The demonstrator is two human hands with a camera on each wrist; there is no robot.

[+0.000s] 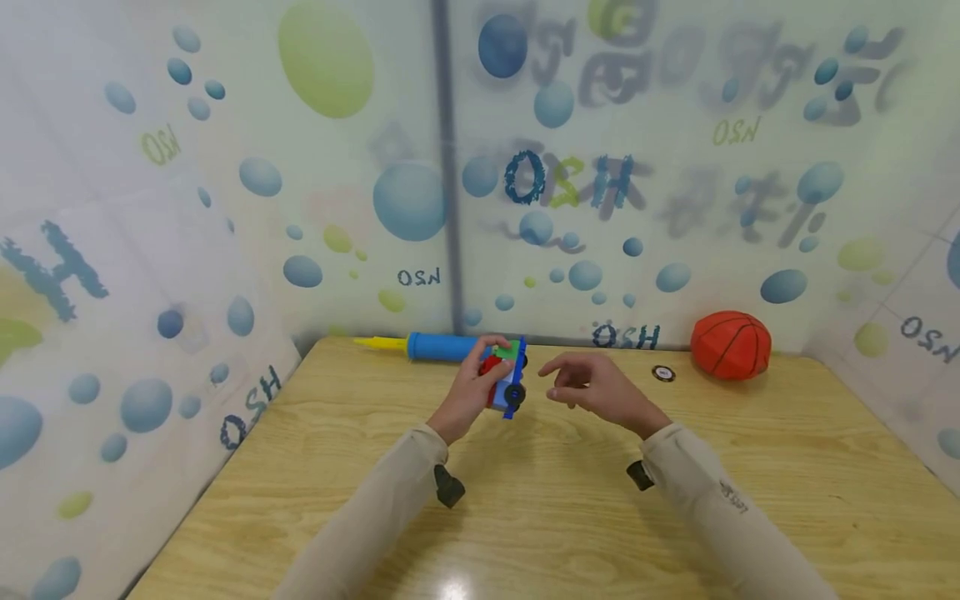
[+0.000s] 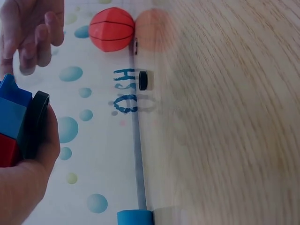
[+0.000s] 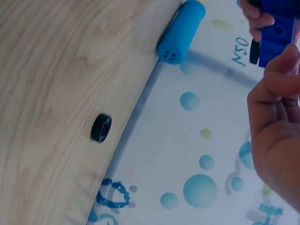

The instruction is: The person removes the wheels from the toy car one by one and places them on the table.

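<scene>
A toy car [image 1: 518, 365] built of blue, green and red blocks with black wheels is gripped in my left hand [image 1: 463, 398], above the table and tilted on its side. The left thumb lies over its blocks. Just to the right, my right hand [image 1: 606, 390] hovers with fingers loosely bent and nothing between them. In the right wrist view its fingertips overlap the car's blue underside [image 3: 277, 35]. A loose black wheel [image 3: 101, 127] stands on the table, also visible in the left wrist view; the right hand hides it in the head view.
Along the back of the wooden table [image 1: 360, 467] lies a blue cylinder [image 1: 442, 347] with a yellow tip, partly behind the left hand. A black-rimmed round chip [image 1: 663, 373] and a red ball [image 1: 731, 345] with black lines sit at the back right. Printed walls [image 1: 360, 275] enclose the table.
</scene>
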